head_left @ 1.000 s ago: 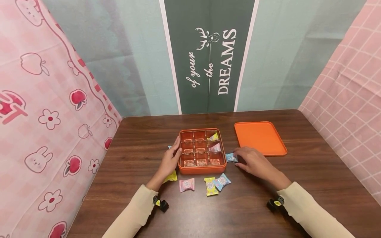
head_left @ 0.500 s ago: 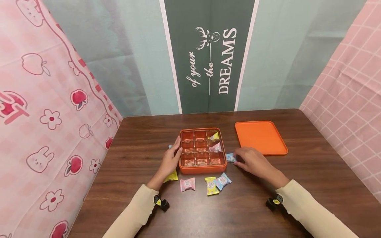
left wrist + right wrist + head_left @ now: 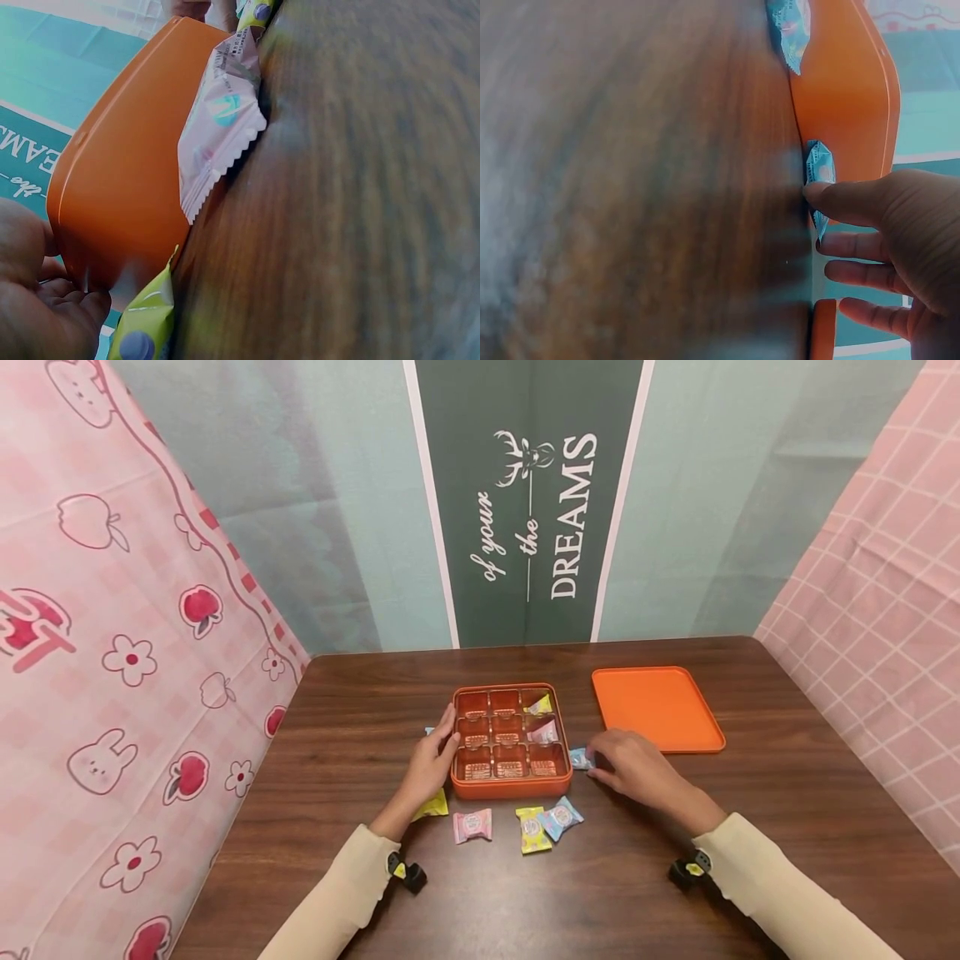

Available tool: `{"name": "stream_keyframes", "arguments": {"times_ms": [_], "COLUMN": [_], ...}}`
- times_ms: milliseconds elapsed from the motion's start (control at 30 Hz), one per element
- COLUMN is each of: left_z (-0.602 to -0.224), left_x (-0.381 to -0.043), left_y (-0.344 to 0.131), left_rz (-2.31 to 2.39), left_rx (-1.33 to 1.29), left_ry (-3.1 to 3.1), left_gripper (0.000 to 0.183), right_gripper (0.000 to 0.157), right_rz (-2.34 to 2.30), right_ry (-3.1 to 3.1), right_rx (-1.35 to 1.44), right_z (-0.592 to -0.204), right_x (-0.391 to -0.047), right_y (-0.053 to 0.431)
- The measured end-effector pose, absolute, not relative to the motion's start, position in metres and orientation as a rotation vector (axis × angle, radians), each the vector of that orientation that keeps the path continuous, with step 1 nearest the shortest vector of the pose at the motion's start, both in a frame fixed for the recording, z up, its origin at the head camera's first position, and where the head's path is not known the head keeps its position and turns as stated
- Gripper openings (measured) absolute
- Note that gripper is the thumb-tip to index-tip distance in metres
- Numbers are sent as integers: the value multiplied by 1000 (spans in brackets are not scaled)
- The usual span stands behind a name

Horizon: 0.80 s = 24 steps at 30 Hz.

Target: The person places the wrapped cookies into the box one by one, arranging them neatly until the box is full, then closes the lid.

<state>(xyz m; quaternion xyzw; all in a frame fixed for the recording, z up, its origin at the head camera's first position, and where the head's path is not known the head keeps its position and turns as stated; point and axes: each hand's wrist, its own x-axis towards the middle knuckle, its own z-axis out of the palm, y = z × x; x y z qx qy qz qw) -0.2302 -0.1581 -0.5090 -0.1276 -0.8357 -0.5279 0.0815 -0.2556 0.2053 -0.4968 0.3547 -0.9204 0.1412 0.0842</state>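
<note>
An orange box (image 3: pixel 512 789) with a clear divided insert sits on the table. A yellow-wrapped candy (image 3: pixel 540 704) and a pink-wrapped candy (image 3: pixel 543 732) lie in its right-hand column, at the back and middle. My left hand (image 3: pixel 429 766) rests along the box's left side, fingers and thumb against the wall. Just off the right wall, my right hand (image 3: pixel 633 764) pinches a blue-wrapped candy (image 3: pixel 579 759) low at the table. In the right wrist view the thumb lies over that blue candy (image 3: pixel 820 163), and the other fingers spread beyond it.
In front of the box lie a pink candy (image 3: pixel 472 826), a yellow candy (image 3: pixel 533 831) and another blue candy (image 3: pixel 561 817) overlapping it. Another yellow candy (image 3: pixel 431 805) is partly behind the left wrist. The orange lid (image 3: pixel 660 706) lies at the back right. Curtains surround the table.
My right hand has shifted very slightly left, its fingers closing in on the blue candy beside the box. The left hand and the box stay in place.
</note>
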Motion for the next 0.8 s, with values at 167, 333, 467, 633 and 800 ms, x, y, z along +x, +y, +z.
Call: {"name": "stream_keyframes", "arguments": {"times_ms": [167, 333, 467, 633, 800], "left_z": [-510, -510, -511, -512, -512], "left_x": [-230, -231, -231, -231, -230], "left_y": [-158, -158, -158, -158, -158], "left_rz": [-1586, -1591, -1593, -1590, -1597], "left_rx": [-375, -387, -392, -408, -409], "left_ry": [-2494, -2487, -2483, -2464, -2456], "left_gripper": [49, 49, 49, 49, 50], "right_gripper": [29, 35, 37, 40, 40], "right_rz": [413, 434, 470, 517, 542], "right_ry": [-2760, -2753, -2742, -2729, -2728], "right_rx": [1041, 1032, 1027, 1017, 1017], "right_z": [-498, -499, -499, -495, -490], "right_x": [-256, -256, -255, -253, -251], "right_y": [205, 206, 208, 210, 211]}}
